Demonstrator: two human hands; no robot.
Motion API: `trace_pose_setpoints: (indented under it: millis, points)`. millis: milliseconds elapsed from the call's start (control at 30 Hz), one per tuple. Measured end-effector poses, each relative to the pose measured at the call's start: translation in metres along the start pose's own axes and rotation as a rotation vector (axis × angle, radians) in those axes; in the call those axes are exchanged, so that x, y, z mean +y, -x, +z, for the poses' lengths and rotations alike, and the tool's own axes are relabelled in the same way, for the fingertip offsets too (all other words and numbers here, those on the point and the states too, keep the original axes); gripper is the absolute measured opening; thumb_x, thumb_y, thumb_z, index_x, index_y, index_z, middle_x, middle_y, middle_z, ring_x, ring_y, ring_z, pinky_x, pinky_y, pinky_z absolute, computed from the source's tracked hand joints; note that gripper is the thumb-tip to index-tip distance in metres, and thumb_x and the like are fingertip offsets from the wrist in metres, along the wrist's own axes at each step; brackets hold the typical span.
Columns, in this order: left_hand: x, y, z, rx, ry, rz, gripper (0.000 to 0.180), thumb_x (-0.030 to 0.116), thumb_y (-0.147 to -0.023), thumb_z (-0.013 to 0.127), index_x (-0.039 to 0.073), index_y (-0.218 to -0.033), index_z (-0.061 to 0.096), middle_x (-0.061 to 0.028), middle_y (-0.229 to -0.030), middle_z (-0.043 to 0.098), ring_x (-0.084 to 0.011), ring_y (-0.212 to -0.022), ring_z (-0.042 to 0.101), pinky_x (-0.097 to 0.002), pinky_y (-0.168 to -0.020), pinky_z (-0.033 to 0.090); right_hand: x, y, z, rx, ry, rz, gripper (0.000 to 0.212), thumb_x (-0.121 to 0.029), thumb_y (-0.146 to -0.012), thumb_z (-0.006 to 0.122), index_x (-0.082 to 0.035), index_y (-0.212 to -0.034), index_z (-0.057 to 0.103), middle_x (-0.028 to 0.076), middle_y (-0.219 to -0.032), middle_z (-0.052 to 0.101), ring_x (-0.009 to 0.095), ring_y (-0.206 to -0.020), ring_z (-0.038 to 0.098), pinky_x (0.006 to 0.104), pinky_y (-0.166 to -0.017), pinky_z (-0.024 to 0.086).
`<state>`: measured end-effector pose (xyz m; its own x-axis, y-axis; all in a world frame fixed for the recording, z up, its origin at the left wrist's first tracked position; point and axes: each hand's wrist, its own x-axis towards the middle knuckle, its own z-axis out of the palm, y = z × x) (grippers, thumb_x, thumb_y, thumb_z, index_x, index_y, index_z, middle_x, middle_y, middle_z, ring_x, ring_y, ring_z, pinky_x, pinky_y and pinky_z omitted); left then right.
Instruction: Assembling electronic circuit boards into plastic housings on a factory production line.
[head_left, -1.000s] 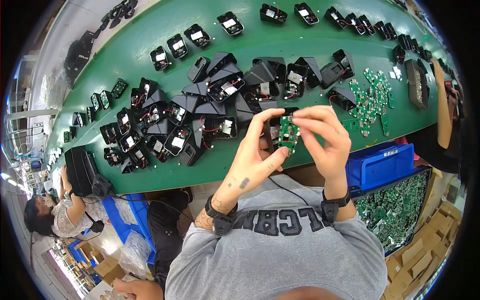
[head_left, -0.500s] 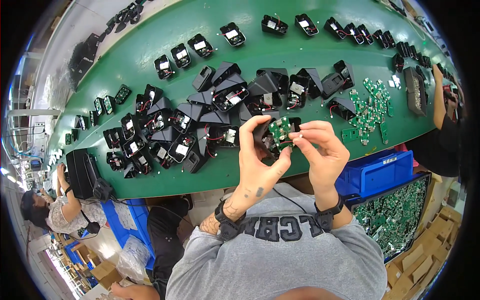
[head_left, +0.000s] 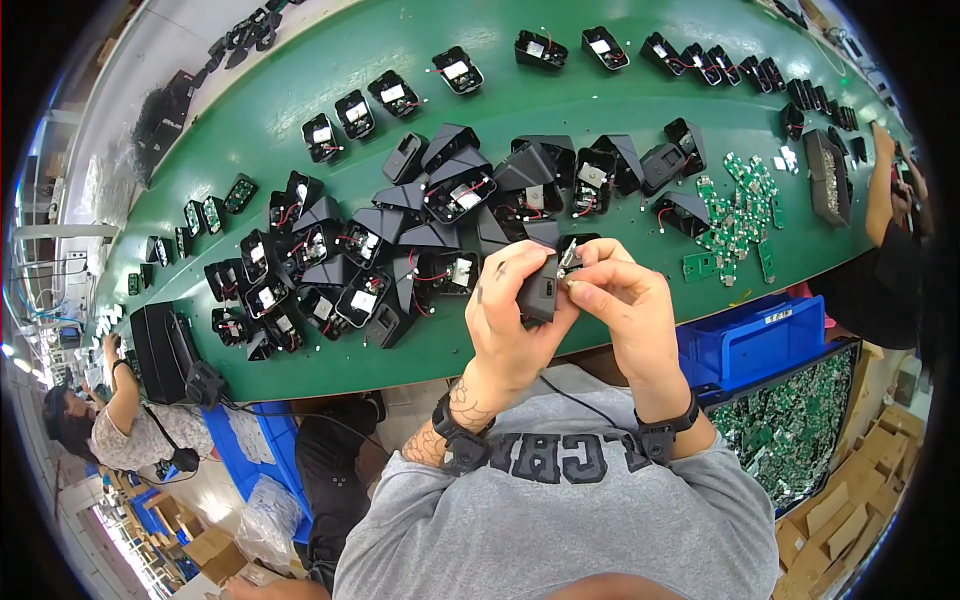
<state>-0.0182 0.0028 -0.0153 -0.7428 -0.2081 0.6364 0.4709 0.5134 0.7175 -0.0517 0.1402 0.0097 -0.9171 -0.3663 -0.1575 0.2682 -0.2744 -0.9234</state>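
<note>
My left hand (head_left: pixel 505 325) is closed around a black plastic housing (head_left: pixel 540 290), tilted so that its outer wall faces up. Out of the housing's open side sticks a circuit board (head_left: pixel 569 257), seen nearly edge-on. The fingertips of my right hand (head_left: pixel 632 305) are pinched together at the board's edge, on a small wire plug that they mostly hide. Close beyond my hands lie several black housings (head_left: pixel 460 195) with white blocks and red wires inside. Loose green circuit boards (head_left: pixel 738 215) are spread to the right of my hands.
More open housings (head_left: pixel 393 92) stand in a row along the far side of the green table (head_left: pixel 330 375). A blue bin (head_left: pixel 755 345) and a crate of boards (head_left: pixel 785 430) are at the lower right. Other people (head_left: pixel 130 410) work at both ends.
The housing has turned in my left hand, so the board now shows edge-on instead of face-up. My right fingers have moved slightly left and down with it, still pinched.
</note>
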Motion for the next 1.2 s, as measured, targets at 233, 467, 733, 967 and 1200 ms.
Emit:
trace_pose_setpoints:
  millis: [233, 467, 733, 967, 1200]
  points:
    - [-0.004, 0.003, -0.001, -0.006, -0.033, 0.111, 0.069, 0.001, -0.068, 0.080, 0.006, -0.121, 0.037, -0.0191, -0.105, 0.058, -0.0278, -0.090, 0.060, -0.0376, -0.077, 0.050, 0.001, -0.001, 0.001, -0.049, -0.094, 0.056, 0.007, -0.002, -0.078, 0.070, 0.003, -0.081, 0.066, 0.006, -0.103, 0.051, 0.017, -0.103, 0.049, 0.0305, -0.090, 0.038]
    - [-0.005, 0.005, -0.002, 0.024, -0.010, 0.103, 0.067, 0.002, -0.069, 0.080, 0.008, -0.121, 0.037, -0.0181, -0.104, 0.060, -0.0273, -0.087, 0.061, -0.0371, -0.076, 0.048, 0.003, 0.000, 0.006, -0.090, -0.162, 0.036, 0.005, -0.003, -0.080, 0.068, 0.002, -0.081, 0.066, 0.005, -0.103, 0.051, 0.015, -0.103, 0.049, 0.0296, -0.090, 0.038]
    - [-0.003, 0.005, -0.009, -0.050, -0.069, 0.134, 0.065, 0.001, -0.068, 0.079, 0.009, -0.119, 0.040, -0.0184, -0.103, 0.061, -0.0281, -0.086, 0.063, -0.0360, -0.071, 0.050, 0.003, 0.002, 0.007, -0.076, -0.222, 0.041, 0.004, -0.002, -0.081, 0.068, 0.002, -0.082, 0.068, 0.004, -0.101, 0.052, 0.014, -0.096, 0.050, 0.0292, -0.089, 0.039]
    - [-0.004, 0.005, -0.015, -0.156, -0.043, 0.156, 0.064, -0.004, -0.066, 0.076, 0.008, -0.118, 0.040, -0.0189, -0.101, 0.061, -0.0281, -0.084, 0.062, -0.0363, -0.071, 0.051, 0.010, -0.002, -0.006, -0.172, -0.376, 0.186, 0.005, -0.001, -0.080, 0.069, 0.001, -0.084, 0.067, 0.003, -0.098, 0.054, 0.014, -0.093, 0.053, 0.0274, -0.086, 0.041]
    - [0.000, 0.015, -0.010, -0.111, 0.102, 0.104, 0.067, -0.007, -0.068, 0.071, 0.005, -0.122, 0.033, -0.0212, -0.106, 0.056, -0.0274, -0.092, 0.059, -0.0378, -0.079, 0.049, 0.003, -0.001, -0.004, -0.173, -0.366, 0.273, 0.023, 0.004, -0.075, 0.071, -0.002, -0.095, 0.063, 0.006, -0.108, 0.055, 0.016, -0.103, 0.055, 0.0287, -0.090, 0.045]
